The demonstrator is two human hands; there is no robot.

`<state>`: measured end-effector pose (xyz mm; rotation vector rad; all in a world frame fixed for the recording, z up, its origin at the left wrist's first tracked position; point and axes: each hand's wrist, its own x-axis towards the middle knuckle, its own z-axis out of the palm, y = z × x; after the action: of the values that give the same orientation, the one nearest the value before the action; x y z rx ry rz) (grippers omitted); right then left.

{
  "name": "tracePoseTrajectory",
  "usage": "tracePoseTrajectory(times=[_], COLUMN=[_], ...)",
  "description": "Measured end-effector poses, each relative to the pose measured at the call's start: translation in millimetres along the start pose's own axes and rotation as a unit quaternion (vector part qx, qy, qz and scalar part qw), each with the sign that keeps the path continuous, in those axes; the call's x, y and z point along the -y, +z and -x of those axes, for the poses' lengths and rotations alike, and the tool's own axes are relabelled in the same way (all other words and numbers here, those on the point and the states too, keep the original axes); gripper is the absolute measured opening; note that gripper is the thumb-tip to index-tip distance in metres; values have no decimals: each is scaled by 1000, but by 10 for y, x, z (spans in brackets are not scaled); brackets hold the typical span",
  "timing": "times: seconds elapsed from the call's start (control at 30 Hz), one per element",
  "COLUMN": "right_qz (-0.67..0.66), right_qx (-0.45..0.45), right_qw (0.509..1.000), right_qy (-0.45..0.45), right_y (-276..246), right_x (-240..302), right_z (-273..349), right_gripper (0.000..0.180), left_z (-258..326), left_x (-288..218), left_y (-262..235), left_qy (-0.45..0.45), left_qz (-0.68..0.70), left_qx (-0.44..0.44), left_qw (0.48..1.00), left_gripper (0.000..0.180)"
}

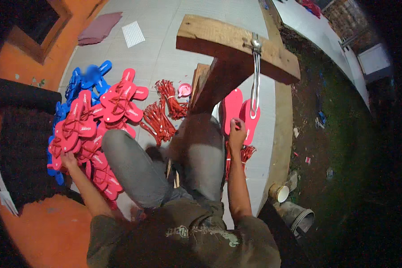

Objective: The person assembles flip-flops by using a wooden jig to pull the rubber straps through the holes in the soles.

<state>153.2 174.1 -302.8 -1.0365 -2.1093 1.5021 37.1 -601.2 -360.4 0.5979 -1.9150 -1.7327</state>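
At the left, my left hand (68, 161) grips the edge of a pink flip-flop (71, 130) at the near side of a heap of them; some fingers are hidden. My right hand (237, 130) is over two pink soles (232, 107) lying to the right of the wooden stand. Its fingers are curled, and what they hold, if anything, is too small to tell. Red straps (249, 154) lie in a bundle beside my right wrist. From the beam of the wooden stand (236, 44) hangs a long metal loop tool (255, 76), its lower end over the soles.
Blue flip-flops (104, 67) lie behind and under the pink heap. More red strap bundles (158, 120) and a small pink cup (184, 90) rest left of the stand. A white sheet (133, 34) and a mauve cloth (98, 29) lie farther off. Buckets (303, 221) stand at the right.
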Motion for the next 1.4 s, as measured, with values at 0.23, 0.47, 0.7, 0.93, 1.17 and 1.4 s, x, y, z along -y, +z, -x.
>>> tracePoseTrajectory(times=[0.23, 0.47, 0.7, 0.93, 1.17, 1.4], right_qz=[357, -6, -145, -278, -246, -255], right_qx=[-37, 57, 161, 281, 180, 157], right_qw=[934, 998, 976, 909, 843, 820], right_qy=[3, 40, 3, -135, -443, -488], right_y=[85, -556, -641, -816, -862, -853], right_x=[-779, 207, 1005, 1763, 2280, 2324], right_z=[-654, 494, 1308, 823, 626, 453], right_gripper=[73, 74, 74, 33, 18, 20], left_z=[2079, 3980, 4235, 3889, 3593, 3678], left_x=[-1725, -2413, -2270, -3215, -3763, -3823], left_y=[1885, 3531, 3975, 3898, 4242, 4309], left_qy=[206, -56, 64, 199, 457, 413], left_qz=[-15, -25, -121, 96, 200, 207], left_qx=[-112, 512, 553, 633, 614, 582], left_qw=[972, 857, 822, 742, 612, 669], left_gripper=[21, 35, 43, 26, 23, 26])
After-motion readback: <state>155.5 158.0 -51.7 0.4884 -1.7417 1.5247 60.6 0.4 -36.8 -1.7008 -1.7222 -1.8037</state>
